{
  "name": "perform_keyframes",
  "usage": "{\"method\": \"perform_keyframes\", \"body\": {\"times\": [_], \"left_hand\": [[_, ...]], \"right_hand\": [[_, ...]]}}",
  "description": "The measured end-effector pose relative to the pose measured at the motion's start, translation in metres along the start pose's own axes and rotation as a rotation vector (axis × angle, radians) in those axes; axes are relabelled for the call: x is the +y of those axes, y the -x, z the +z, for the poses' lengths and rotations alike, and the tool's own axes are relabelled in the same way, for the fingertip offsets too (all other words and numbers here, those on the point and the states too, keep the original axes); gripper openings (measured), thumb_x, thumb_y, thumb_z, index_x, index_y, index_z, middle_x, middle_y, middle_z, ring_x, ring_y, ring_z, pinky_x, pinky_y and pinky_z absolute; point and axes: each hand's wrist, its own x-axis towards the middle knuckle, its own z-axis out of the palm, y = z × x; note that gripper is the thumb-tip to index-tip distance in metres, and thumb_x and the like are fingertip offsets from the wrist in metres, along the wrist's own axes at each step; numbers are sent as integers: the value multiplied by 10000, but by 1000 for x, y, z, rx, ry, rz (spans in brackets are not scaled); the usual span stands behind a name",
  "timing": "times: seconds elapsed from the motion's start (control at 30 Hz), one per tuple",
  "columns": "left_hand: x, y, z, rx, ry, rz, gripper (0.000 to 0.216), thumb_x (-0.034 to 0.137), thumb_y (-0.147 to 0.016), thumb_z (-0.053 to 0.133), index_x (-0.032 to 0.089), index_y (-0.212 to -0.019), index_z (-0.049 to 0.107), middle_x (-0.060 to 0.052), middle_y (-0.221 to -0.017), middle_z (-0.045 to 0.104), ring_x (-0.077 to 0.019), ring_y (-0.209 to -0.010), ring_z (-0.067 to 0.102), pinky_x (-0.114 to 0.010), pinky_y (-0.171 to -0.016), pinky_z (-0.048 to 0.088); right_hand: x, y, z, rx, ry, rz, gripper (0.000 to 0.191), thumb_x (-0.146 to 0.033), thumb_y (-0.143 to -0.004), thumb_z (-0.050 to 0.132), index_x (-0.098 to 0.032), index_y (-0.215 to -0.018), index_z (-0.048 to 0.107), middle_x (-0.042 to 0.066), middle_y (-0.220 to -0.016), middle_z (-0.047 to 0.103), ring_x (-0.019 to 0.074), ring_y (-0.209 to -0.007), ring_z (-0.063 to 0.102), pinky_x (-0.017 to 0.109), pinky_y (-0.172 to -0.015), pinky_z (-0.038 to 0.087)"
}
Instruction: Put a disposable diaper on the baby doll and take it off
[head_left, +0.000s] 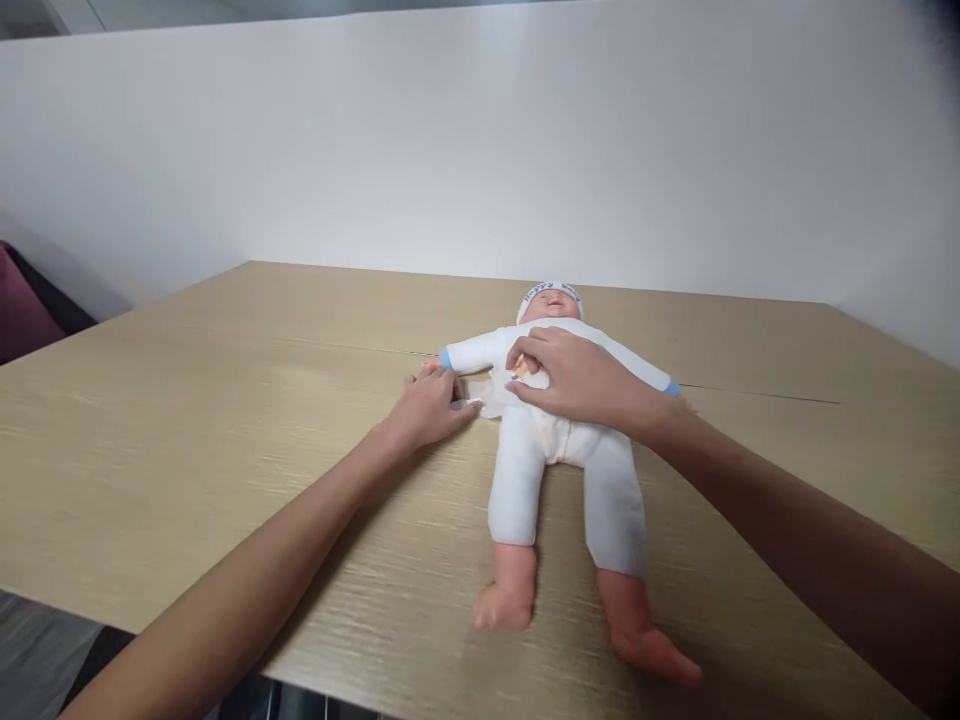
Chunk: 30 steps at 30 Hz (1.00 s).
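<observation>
A baby doll [517,480] lies on its back, feet toward me, in white clothes with blue cuffs and a lettered white cap. A white diaper [555,440] is around its hips, with one side wing [487,398] spread out to the left. My left hand [431,408] rests on the table beside the doll's arm, thumb and fingers closed on the edge of that wing. Over the doll's belly is my right hand [566,378], fingers curved. Thumb and index tips are apart, an orange print showing between them. The diaper's far side is hidden beneath this hand.
The wooden table [225,420] has a thin seam running across it behind the doll's arms. A white partition [450,150] rises along the back edge. At far left is a purple and black item [30,305]. Dark floor shows at the lower left.
</observation>
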Motion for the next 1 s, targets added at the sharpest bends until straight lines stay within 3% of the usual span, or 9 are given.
{"method": "perform_keyframes", "body": {"times": [0.2,0.3,0.4,0.53,0.63,0.8,0.9,1.0], "left_hand": [[-5,-13,-19,-106,345,-80,347,442,-855,673,247,-613,519,-21,-626,547,-220,-672,524,-347,-652,405],[5,-22,-30,-155,572,-139,373,435,-873,627,236,-582,505,-6,-600,498,-179,-601,444,-330,-594,334],[28,-32,-34,-137,689,-115,378,437,-892,612,226,-593,520,-19,-649,540,-186,-654,482,-341,-635,371],[59,-44,-24,-215,773,23,369,463,-968,566,211,-707,631,-23,-753,615,-186,-733,532,-341,-702,413],[63,-50,-12,-194,868,90,454,548,-1043,515,202,-779,647,-28,-805,641,-179,-749,563,-340,-747,462],[45,-51,7,-23,1106,-102,313,523,-1034,663,239,-1048,531,-12,-1020,675,-124,-687,645,-317,-731,538],[41,-49,17,-31,1075,-102,384,521,-974,773,231,-1098,553,19,-902,627,-119,-683,600,-278,-676,484],[41,-49,25,-70,1074,-41,486,617,-904,827,217,-1024,580,44,-784,561,-119,-668,516,-267,-637,399]], "right_hand": [[8,-4,7,-35,-58,92,339,-383,-910,744,-254,-1224,726,37,-961,711,279,-930,679,377,-808,485],[7,-3,8,-26,-79,112,464,-405,-908,757,-258,-1344,693,37,-949,713,290,-917,686,379,-795,490],[4,-2,11,-16,-125,137,593,-479,-906,785,-245,-1434,651,28,-912,704,288,-871,680,379,-777,490],[1,-3,17,46,-172,196,540,-414,-972,694,-219,-1472,634,36,-912,720,291,-929,696,373,-808,484],[1,-2,19,99,-195,260,440,-338,-1018,585,-207,-1433,653,16,-841,698,264,-847,684,356,-765,469],[5,2,11,91,-266,303,457,-333,-1036,523,-238,-1464,653,-31,-746,600,218,-675,588,322,-653,420],[4,3,9,114,-275,314,445,-299,-993,556,-248,-1417,685,-33,-735,577,215,-695,575,311,-659,412],[4,2,12,189,-304,326,411,-211,-913,600,-231,-1304,724,-39,-725,543,201,-695,553,300,-668,410]]}}
